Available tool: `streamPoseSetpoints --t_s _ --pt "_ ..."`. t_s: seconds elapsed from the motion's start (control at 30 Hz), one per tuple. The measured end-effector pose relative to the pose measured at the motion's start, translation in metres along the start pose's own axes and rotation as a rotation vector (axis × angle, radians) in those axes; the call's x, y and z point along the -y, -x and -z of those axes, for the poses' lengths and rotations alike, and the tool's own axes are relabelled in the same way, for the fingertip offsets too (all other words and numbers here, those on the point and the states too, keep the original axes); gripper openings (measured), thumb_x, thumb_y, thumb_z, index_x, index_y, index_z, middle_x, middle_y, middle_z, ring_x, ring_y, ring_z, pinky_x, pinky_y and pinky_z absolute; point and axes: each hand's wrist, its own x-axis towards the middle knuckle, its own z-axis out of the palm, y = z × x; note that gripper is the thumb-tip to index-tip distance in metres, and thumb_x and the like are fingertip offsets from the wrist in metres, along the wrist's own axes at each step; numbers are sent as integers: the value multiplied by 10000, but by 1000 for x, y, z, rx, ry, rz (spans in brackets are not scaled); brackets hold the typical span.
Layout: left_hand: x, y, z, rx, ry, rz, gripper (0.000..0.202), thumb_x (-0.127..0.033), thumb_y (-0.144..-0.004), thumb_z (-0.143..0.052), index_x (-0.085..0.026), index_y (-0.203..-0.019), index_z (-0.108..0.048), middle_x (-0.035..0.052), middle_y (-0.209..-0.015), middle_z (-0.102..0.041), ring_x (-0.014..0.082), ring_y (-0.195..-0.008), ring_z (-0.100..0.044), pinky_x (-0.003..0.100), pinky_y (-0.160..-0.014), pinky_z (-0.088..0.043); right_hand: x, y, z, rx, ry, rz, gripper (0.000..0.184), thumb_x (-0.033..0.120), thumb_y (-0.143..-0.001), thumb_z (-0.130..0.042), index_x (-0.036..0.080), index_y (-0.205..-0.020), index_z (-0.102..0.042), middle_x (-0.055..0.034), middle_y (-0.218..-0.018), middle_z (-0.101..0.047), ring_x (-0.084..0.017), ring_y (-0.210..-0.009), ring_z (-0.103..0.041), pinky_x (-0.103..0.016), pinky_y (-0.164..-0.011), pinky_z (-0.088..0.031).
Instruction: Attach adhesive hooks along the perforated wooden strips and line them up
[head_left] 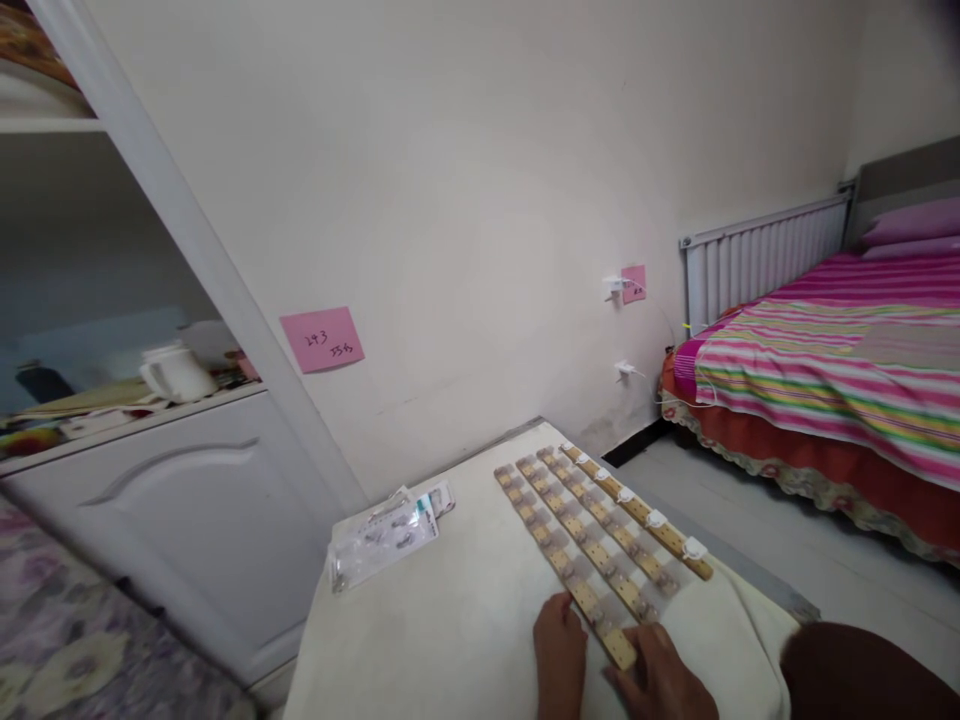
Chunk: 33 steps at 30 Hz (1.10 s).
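Four narrow wooden strips lie side by side on the white table [450,610]. The leftmost wooden strip [566,573] carries clear plastic hooks on greyish pads, as do the two strips beside it. White hooks [655,518] sit along the rightmost strip [634,506]. At the left edge of the leftmost strip is my left hand [561,650], its fingers curled in; whatever they hold is hidden. My right hand [664,675] is closed around the near end of that same strip, thumb on the left and fingers on the right.
Clear plastic packaging [386,545] lies on the table's left side, by the wall. Left of the table stands a white cabinet [187,520] with a white jug [178,373] on its shelf. A bed [825,350] with striped covers is at right.
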Motion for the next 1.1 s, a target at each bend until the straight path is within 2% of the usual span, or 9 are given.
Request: streamPoseSetpoints --t_s 0.23,0.33,0.5,0.67,0.83,1.0,1.1 --pt "1 7 1 -18 -62 -28 261 -217 -749 -480 -162 -912 -676 63 -793 -718 211 -785 -652 289 -737 -476 1 -4 22 140 -54 52 122 279 -761 -530 258 -873 -575 -15 -880 -647 -160 -752 -659 -231 -627 -502" --pt "3 10 1 -37 -91 -45 299 -231 -752 -468 -154 -959 -670 66 -852 -724 207 -826 -652 291 -770 -476 -2 -4 20 146 -77 66 121 274 -755 -527 253 -861 -580 -14 -862 -641 -159 -747 -653 -226 -642 -500" --pt "4 11 0 -65 -124 -80 334 -240 -757 -433 -146 -968 -674 74 -906 -722 208 -881 -648 301 -822 -473 -8 -4 9 80 -115 65 101 246 -738 -518 251 -818 -578 -1 -815 -616 -145 -683 -628 -223 -619 -488" --pt "10 20 0 -86 -116 -107 368 -278 -782 -414 -145 -1030 -652 76 -940 -709 198 -860 -645 308 -819 -488 -7 -5 16 122 -122 95 117 249 -743 -536 247 -852 -579 -24 -866 -633 -165 -758 -643 -242 -675 -511" --pt "19 44 4 -101 -55 -244 360 -321 -812 -440 -147 -1076 -615 85 -985 -684 194 -920 -632 325 -867 -492 -15 -7 19 150 -204 133 132 240 -735 -562 218 -862 -590 -33 -828 -636 -168 -720 -645 -244 -665 -535" --pt "22 71 8 -120 -57 -390 258 -342 -845 -449 -200 -883 -661 68 -939 -687 191 -900 -636 344 -874 -511 -34 -8 17 144 -337 226 169 249 -755 -564 198 -911 -603 -43 -794 -644 -165 -684 -653 -241 -653 -557" --pt "33 82 7 -152 -67 -466 254 -380 -806 -505 -222 -877 -690 83 -1069 -682 212 -1029 -622 365 -949 -495 -38 -4 18 98 -377 239 167 300 -784 -547 207 -911 -602 -29 -734 -625 -167 -624 -633 -253 -592 -551"
